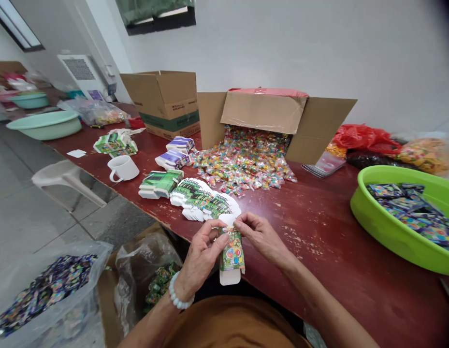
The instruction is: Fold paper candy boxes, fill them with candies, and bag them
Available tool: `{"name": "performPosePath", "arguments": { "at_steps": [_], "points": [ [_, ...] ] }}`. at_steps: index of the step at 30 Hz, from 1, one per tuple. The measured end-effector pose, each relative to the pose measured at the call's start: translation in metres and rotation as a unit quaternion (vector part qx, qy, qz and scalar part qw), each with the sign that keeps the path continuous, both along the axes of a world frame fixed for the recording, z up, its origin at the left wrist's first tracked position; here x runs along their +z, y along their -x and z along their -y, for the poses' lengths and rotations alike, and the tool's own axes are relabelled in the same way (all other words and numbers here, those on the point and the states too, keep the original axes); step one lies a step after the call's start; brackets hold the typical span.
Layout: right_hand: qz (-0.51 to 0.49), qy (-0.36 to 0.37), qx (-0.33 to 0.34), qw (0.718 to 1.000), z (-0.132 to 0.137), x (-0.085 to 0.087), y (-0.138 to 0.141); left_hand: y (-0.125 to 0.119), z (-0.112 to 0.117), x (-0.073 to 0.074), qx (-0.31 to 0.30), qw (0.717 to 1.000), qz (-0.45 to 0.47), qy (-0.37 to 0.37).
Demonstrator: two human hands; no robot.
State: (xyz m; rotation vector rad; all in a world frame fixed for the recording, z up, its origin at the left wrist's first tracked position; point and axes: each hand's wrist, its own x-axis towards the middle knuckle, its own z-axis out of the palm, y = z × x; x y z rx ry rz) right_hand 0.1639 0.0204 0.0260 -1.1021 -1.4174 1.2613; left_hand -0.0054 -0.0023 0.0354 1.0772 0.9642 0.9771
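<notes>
A small green printed carton (232, 251) is between my two hands at the table's front edge, its white end flaps sticking out at top and bottom. My left hand (206, 249) grips the carton's left side, thumb on the printed face. With thumb and forefinger pinched, my right hand (260, 234) holds the white flap at its upper end. Just beyond lie fanned flat green cartons (204, 199), and left of them a stack of green cartons (161, 183). Wrapped candies (246, 162) spill in a heap from a tipped cardboard box (262, 111).
A lime-green basin (365, 208) holding dark packets stands right. A white mug (123, 168), purple cartons (175, 157) and an upright cardboard box (169, 104) are left. Below the table edge are a plastic-lined box (137, 270), a clear bag of packets (50, 290) and a white stool (65, 176).
</notes>
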Motion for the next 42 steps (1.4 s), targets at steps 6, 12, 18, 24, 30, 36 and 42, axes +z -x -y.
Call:
{"name": "performPosePath", "arguments": {
  "at_steps": [6, 12, 18, 24, 30, 36, 42],
  "points": [
    [-0.093, 0.051, 0.009, 0.994, -0.008, -0.003, 0.002, 0.004, -0.006, -0.008, 0.01, 0.998, -0.052, -0.021],
    [-0.092, 0.052, 0.036, 0.994, -0.006, -0.001, 0.008, 0.006, -0.01, -0.007, 0.047, 0.995, -0.056, -0.073],
    [-0.058, -0.019, 0.0, 0.998, -0.001, 0.005, 0.014, 0.006, -0.004, -0.003, 0.005, 0.982, 0.138, 0.131],
    [0.066, -0.103, 0.027, 0.992, 0.003, 0.007, 0.014, 0.005, -0.003, -0.006, -0.064, 0.955, 0.147, 0.249],
    [0.028, 0.002, 0.028, 0.999, -0.005, 0.011, 0.01, -0.007, -0.002, -0.009, -0.031, 0.987, 0.075, 0.139],
    [-0.074, 0.064, 0.015, 0.995, -0.009, 0.008, 0.01, -0.007, -0.003, -0.016, -0.06, 0.994, 0.034, 0.085],
    [-0.052, 0.0, 0.064, 0.997, -0.004, 0.006, 0.004, -0.002, -0.004, -0.017, -0.079, 0.992, 0.056, 0.082]
  ]
}}
